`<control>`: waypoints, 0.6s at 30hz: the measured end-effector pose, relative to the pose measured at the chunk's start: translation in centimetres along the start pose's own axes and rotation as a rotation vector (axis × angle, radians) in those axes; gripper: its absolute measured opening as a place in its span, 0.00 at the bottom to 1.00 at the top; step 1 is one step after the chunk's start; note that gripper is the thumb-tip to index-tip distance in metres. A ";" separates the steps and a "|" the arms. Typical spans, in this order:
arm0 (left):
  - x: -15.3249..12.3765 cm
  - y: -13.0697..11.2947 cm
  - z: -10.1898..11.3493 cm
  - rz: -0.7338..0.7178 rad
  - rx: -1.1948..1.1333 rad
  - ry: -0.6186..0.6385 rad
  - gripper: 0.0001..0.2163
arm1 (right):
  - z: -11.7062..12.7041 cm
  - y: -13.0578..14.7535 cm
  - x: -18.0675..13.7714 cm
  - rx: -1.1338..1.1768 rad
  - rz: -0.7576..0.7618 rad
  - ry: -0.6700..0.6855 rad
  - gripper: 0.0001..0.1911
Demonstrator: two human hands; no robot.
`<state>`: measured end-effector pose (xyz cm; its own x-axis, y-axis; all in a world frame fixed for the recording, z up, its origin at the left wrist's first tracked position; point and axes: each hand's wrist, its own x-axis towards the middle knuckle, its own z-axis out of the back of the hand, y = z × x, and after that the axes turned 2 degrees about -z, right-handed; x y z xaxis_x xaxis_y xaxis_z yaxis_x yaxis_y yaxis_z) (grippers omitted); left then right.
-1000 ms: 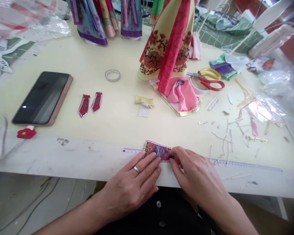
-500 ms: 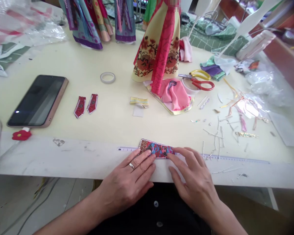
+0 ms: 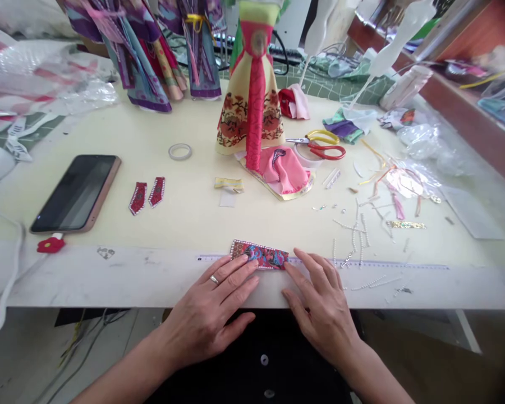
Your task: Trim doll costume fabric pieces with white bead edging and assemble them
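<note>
Along the near edge of the surface (image 3: 109, 286), my left hand (image 3: 212, 306) lies flat on the strip (image 3: 273, 257); my right hand (image 3: 322, 303) has just unpinched and spread, fingertip perhaps touching its right end, leaving the left to steady it.

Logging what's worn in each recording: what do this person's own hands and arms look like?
The left hand wears a silver-coloured finger ring; no ring shows on the right hand. No gloves, watch or bracelet can be seen, and both forearms are bare of sleeves as far as they show. Between them is a black top with round buttons.
</note>
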<state>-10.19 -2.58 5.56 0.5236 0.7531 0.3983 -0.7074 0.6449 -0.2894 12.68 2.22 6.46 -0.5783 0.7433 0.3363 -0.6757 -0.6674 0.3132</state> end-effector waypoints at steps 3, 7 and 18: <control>0.1 -0.1 0.2 0.004 0.014 0.016 0.19 | 0.0 0.1 -0.1 0.002 -0.007 -0.024 0.17; 0.3 -0.2 0.1 0.014 0.052 0.031 0.18 | 0.2 0.3 0.2 -0.014 -0.022 0.033 0.13; 1.1 -0.2 0.6 0.093 0.075 -0.157 0.20 | -0.5 -0.1 -0.4 0.049 -0.040 -0.120 0.13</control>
<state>-9.77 -1.94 6.52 0.3780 0.7757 0.5053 -0.7858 0.5575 -0.2679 12.80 1.98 5.86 -0.4902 0.7604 0.4260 -0.6722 -0.6409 0.3705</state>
